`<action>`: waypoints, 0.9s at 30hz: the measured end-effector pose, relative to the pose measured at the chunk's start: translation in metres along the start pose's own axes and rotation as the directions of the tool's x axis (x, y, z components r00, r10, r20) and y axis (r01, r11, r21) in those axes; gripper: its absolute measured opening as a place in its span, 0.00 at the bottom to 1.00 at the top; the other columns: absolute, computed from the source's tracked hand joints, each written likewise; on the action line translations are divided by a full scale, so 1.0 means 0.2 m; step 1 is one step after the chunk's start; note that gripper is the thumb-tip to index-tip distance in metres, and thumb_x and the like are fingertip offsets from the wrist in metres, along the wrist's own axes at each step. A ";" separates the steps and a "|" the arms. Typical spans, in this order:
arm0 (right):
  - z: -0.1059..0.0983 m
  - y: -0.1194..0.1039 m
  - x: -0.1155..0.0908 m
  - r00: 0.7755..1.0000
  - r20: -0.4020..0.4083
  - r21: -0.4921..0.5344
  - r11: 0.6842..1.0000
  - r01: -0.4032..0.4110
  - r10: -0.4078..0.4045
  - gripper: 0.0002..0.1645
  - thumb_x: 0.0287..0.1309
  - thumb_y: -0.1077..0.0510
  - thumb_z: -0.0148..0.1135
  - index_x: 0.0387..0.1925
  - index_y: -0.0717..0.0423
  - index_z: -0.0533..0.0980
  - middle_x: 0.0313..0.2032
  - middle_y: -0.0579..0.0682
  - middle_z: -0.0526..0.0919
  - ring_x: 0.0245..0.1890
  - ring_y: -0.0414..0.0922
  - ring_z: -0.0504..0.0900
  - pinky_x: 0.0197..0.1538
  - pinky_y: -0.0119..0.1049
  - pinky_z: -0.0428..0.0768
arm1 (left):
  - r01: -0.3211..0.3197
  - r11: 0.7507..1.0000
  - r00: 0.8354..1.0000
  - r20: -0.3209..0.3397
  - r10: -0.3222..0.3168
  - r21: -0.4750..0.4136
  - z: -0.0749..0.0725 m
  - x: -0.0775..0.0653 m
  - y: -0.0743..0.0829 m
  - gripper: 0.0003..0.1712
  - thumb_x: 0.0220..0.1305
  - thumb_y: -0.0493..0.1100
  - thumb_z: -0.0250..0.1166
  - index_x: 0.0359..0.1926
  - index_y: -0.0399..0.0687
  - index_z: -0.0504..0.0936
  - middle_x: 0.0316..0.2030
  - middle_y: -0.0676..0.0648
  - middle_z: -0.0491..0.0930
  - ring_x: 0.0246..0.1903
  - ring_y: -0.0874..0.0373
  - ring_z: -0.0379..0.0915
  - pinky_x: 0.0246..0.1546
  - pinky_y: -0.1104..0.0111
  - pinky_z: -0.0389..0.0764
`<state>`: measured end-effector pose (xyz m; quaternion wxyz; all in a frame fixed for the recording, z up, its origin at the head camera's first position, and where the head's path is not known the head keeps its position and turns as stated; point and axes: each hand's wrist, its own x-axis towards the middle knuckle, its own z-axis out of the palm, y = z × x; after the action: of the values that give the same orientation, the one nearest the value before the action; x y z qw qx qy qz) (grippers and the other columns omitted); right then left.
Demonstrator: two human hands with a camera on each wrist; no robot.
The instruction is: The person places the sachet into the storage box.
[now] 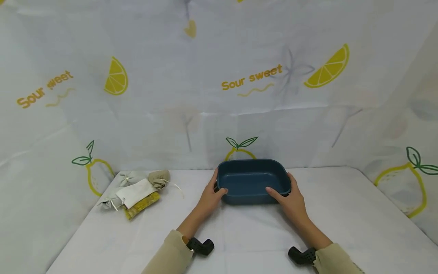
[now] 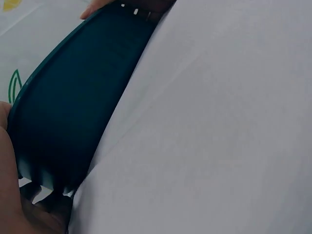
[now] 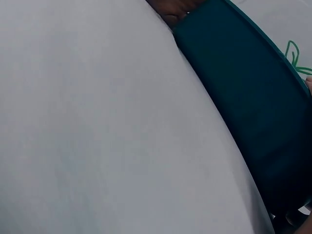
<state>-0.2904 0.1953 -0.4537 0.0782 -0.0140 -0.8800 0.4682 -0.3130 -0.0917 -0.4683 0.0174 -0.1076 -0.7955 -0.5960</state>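
A dark teal rectangular basin [image 1: 254, 199] with rounded corners is at the back middle of the table in the head view, its inside bare. My left hand [image 1: 209, 196] grips its left end, thumb over the near rim and fingers along the outer side. At the opposite end my right hand [image 1: 293, 198] holds it the same way, thumb on the rim. Both wrist views show the basin's smooth near wall [image 2: 73, 92] close over the white cloth. Slots show in its ends by the fingers [image 2: 51, 209], which are partly hidden.
On the back left of the white-covered table [image 1: 253, 236] lies a small pile: pale drawstring pouches [image 1: 159, 178], a white one [image 1: 137, 193] and a yellow patterned packet [image 1: 142, 205]. A lemon-print curtain [image 1: 154, 125] hangs right behind the table's far edge.
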 end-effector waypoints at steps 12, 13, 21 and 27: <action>0.18 -0.13 0.04 0.995 0.060 -0.031 0.996 0.085 -0.083 0.66 0.54 0.33 0.70 0.81 0.50 0.44 0.77 0.65 0.54 0.76 0.63 0.56 0.73 0.67 0.60 | -0.006 0.999 0.999 -0.040 0.007 0.032 -0.29 -0.06 -0.06 0.50 0.63 0.39 0.58 0.82 0.56 0.45 0.79 0.43 0.53 0.71 0.46 0.66 0.64 0.57 0.73; 0.18 -0.13 0.04 0.994 0.066 -0.034 0.995 0.091 -0.089 0.66 0.55 0.32 0.69 0.81 0.49 0.44 0.77 0.65 0.54 0.77 0.63 0.56 0.73 0.67 0.60 | -0.012 0.999 0.999 -0.041 0.014 0.035 -0.29 -0.05 -0.06 0.50 0.63 0.39 0.58 0.82 0.56 0.45 0.79 0.42 0.53 0.71 0.45 0.67 0.64 0.57 0.73; 0.20 -0.09 0.05 0.987 0.089 -0.032 0.990 0.134 -0.131 0.65 0.58 0.34 0.68 0.82 0.49 0.41 0.80 0.60 0.48 0.80 0.63 0.49 0.75 0.68 0.56 | -0.004 0.982 0.998 -0.059 0.016 0.190 -0.33 -0.07 -0.07 0.42 0.73 0.52 0.57 0.81 0.62 0.48 0.80 0.48 0.50 0.79 0.46 0.50 0.77 0.46 0.57; 0.22 -0.10 0.05 0.985 0.096 -0.013 0.989 0.145 -0.143 0.65 0.58 0.34 0.68 0.82 0.49 0.40 0.81 0.59 0.47 0.80 0.62 0.49 0.75 0.67 0.55 | -0.099 0.879 0.968 -0.159 0.193 0.466 -0.47 -0.06 -0.03 0.39 0.73 0.61 0.58 0.77 0.51 0.62 0.77 0.42 0.59 0.77 0.42 0.55 0.72 0.41 0.63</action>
<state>-0.3060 0.1477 -0.4597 0.0696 0.0711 -0.8860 0.4529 -0.3127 -0.1845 -0.4485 0.1672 -0.0999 -0.8964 -0.3983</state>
